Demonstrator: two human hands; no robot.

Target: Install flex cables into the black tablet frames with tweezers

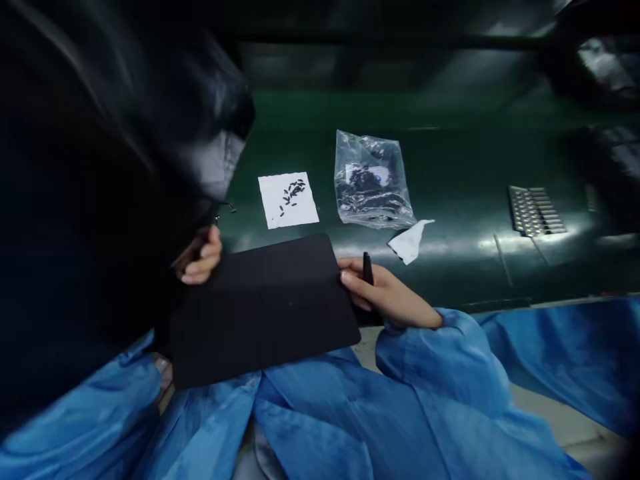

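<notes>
A flat black panel [270, 300] with rounded corners lies tilted between my lap and the bench edge. My right hand [383, 290] pinches its right edge, thumb on top. A black pen [368, 269] also stands up between the fingers of that hand. At the panel's lower left edge, my left hand [164, 377] appears to grip it; most of its fingers are hidden. Another person's hand [204, 259] is by the upper left edge, its fingers curled. That person's dark head [115, 167], blurred, blocks the left side.
On the green bench [450, 167] lies a white paper square [274, 193] bearing several small black pieces. Beside it are a clear plastic bag [373, 180] of dark parts and a crumpled white scrap [410, 243]. A metal ribbed block [537, 211] and a thin rod [503, 260] lie farther right.
</notes>
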